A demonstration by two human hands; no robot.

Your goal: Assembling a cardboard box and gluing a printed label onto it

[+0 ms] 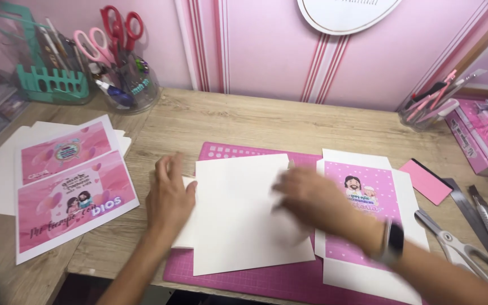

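Nearest, the pink cutting mat [244, 279] lies on the wooden surface [255, 121], and on it rests the white card sheet [238, 214], blank side up. The left hand [169, 197] lies flat and open on the sheet's 9 o'clock edge, pinning it. The right hand [312, 199] is blurred with motion over the 3 o'clock edge; its fingers look spread and pressed on the card, holding nothing, though the blur leaves that uncertain. The sheet looks light and fairly stiff, yet easily creased or smudged, so it is best taken by its edges with flat palms rather than a pinch.

At 3 o'clock, just beside the sheet, lies a pink printed card [365, 220], then white-handled scissors [461, 251] and a metal ruler [473, 217]. At 9 o'clock sit pink printed sheets [69, 189]. Farther off, at 11 o'clock, a clear cup of scissors [126, 85] stands beside a teal organiser [46, 73]; at 2 o'clock is a pen cup [427, 107].
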